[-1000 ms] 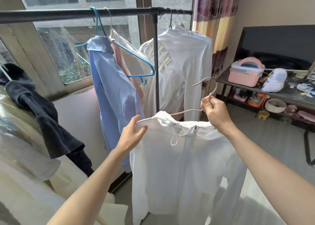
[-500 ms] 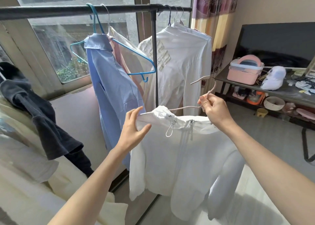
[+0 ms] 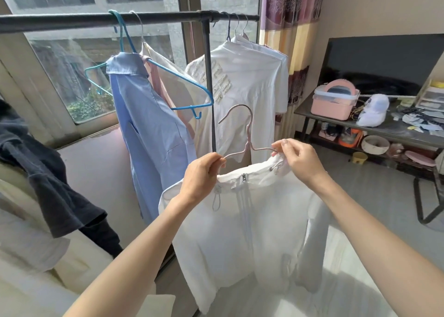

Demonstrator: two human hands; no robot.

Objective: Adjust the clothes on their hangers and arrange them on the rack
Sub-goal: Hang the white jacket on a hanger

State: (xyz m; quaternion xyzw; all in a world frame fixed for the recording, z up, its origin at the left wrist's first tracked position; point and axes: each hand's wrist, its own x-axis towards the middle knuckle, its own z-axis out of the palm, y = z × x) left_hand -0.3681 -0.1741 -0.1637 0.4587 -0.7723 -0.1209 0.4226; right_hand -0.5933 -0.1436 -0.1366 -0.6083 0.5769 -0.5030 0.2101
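Below the rack [image 3: 144, 19], the right hand [image 3: 298, 159] has shifted from hanger [image 3: 242, 134] hook to collar.

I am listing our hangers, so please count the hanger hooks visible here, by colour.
Blue hooks on the rail: 2
Pale hooks on the rail: 3
Pink hanger, off the rail: 1
Total: 6

Sunlit window [image 3: 72, 59], patterned curtain [image 3: 288, 28], cluttered shelf [image 3: 384, 129]
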